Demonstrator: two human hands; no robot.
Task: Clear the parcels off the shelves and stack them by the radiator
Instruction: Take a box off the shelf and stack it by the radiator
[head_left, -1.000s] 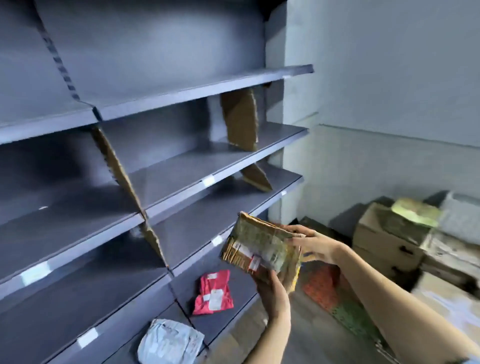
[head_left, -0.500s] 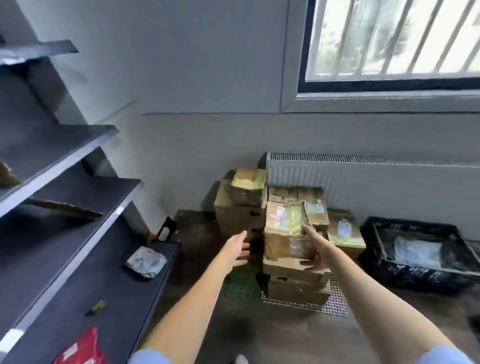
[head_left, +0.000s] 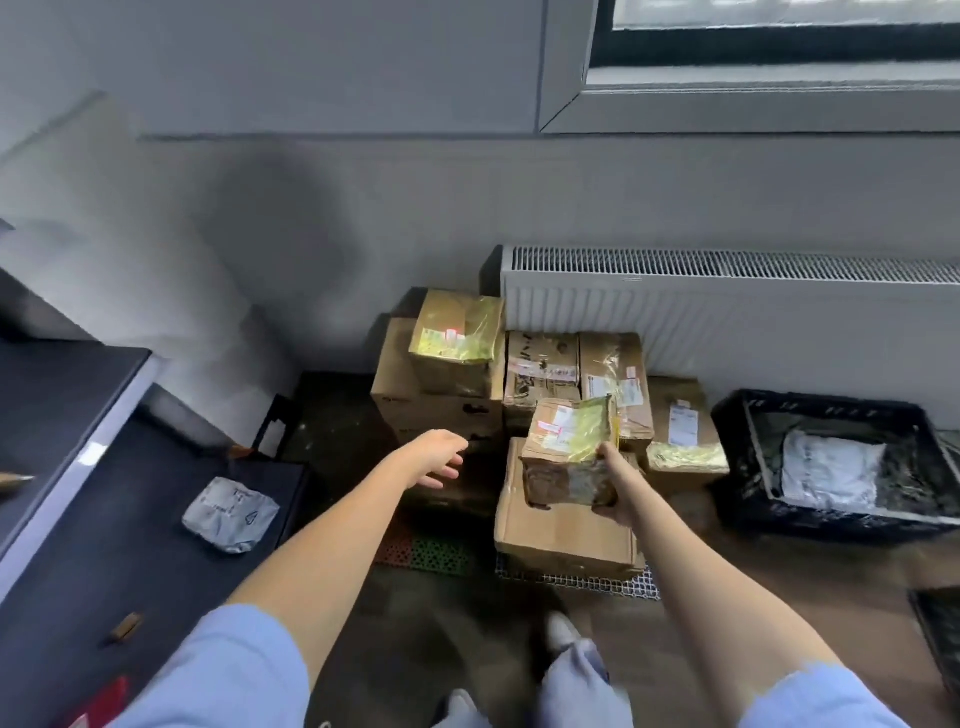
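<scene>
My right hand (head_left: 613, 491) grips a small cardboard parcel (head_left: 569, 452) taped in yellow-green, holding it just above a flat brown box (head_left: 561, 535) at the front of the stack. Behind it several cardboard parcels (head_left: 457, 358) are piled against the white radiator (head_left: 727, 312). My left hand (head_left: 441, 457) hangs free with relaxed fingers to the left of the held parcel, holding nothing. On the dark shelf (head_left: 78, 519) at the left lies a grey plastic-wrapped parcel (head_left: 231, 514), and a red parcel (head_left: 101, 706) shows at the bottom edge.
A black crate (head_left: 821, 514) holding a white bag stands right of the stack under the radiator. A white mesh mat (head_left: 576, 582) and a red-green mat (head_left: 431, 545) lie on the dark floor. My legs and shoes are below. A window sits above.
I have turned from the shelves to the radiator and come closer to the stack. The left hand let go of the parcel; the right hand carries it lower, over the front box.
</scene>
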